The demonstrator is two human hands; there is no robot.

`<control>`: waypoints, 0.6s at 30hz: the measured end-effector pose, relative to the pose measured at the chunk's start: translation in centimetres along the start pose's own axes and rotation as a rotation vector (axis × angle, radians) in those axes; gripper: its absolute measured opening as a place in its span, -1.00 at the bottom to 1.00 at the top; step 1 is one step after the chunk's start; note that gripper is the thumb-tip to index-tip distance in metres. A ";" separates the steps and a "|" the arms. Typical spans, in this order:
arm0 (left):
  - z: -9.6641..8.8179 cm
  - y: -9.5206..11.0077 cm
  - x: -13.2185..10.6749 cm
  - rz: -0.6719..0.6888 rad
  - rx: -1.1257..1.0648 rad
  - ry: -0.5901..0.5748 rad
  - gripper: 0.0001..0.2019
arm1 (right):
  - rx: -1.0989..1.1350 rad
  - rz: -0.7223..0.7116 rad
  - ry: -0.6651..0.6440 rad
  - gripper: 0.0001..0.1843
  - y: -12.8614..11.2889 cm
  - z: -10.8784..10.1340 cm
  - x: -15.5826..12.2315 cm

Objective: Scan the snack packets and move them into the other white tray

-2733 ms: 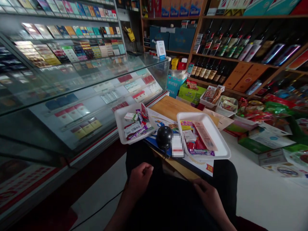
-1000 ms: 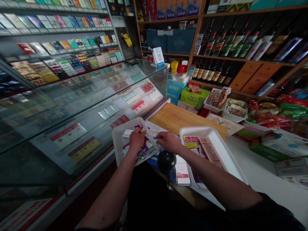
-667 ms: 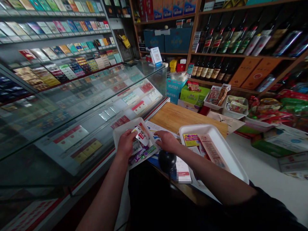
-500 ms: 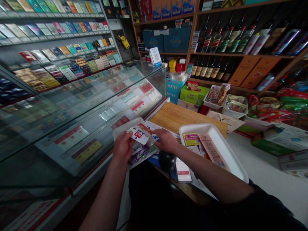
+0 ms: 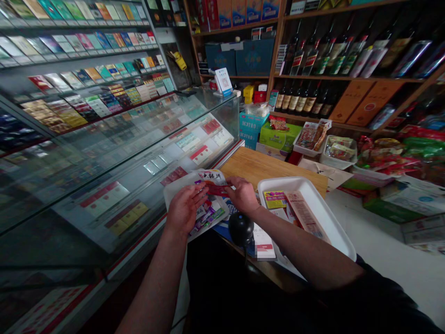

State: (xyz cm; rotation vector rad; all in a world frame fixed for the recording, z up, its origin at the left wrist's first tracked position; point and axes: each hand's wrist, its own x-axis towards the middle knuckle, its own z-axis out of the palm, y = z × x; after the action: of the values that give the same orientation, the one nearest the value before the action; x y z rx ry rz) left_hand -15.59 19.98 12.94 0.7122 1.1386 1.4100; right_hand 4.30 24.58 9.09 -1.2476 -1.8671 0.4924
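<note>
My right hand [image 5: 242, 195] pinches the right end of a flat red packet [image 5: 218, 189] above the left white tray [image 5: 171, 191]. At the packet's other end is my left hand [image 5: 184, 208], palm turned up and fingers stretched out; whether its fingertips touch the packet I cannot tell. Behind the red packet shows a white packet with black characters [image 5: 212, 176], at the tray's far side. Purple and green snack packets [image 5: 208, 219] lie in the tray below my hands. A black rounded device [image 5: 241, 229] stands just under my right wrist.
A second white tray [image 5: 342, 234] on the wooden table [image 5: 264, 165] holds a yellow-purple packet [image 5: 274, 199] and a long pinkish packet [image 5: 306, 215]. The glass display counter [image 5: 139, 139] runs along the left. Boxes and snack bins [image 5: 339, 150] stand beyond the table, under bottle shelves.
The white packet has left my left hand and sits at the tray's far side. My left hand has opened, and a red packet now shows in my right fingers.
</note>
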 end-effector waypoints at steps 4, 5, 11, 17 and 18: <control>0.5 -1.8 0.4 0.157 0.205 -0.005 -0.71 | 0.127 0.197 0.023 -0.81 1.0 -0.7 0.6; 0.6 -2.2 0.6 0.198 0.253 -0.019 -0.73 | 0.153 0.218 0.017 -0.82 1.4 -1.0 0.6; 1.0 -3.6 1.2 0.325 0.617 -0.120 -0.73 | 0.228 0.261 -0.013 -0.83 3.6 -1.6 0.1; 1.0 -4.6 1.9 0.359 0.906 -0.103 -0.73 | 0.211 0.299 -0.050 -0.87 5.3 -1.5 -0.7; 1.0 -4.9 2.1 0.362 0.939 -0.103 -0.73 | 0.201 0.300 -0.051 -0.88 5.4 -1.6 -0.8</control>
State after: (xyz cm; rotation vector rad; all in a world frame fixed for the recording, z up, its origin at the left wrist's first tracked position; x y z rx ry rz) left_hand -13.18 21.73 8.43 1.6952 1.6445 1.0449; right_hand 8.79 26.01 5.91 -1.3936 -1.6309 0.8582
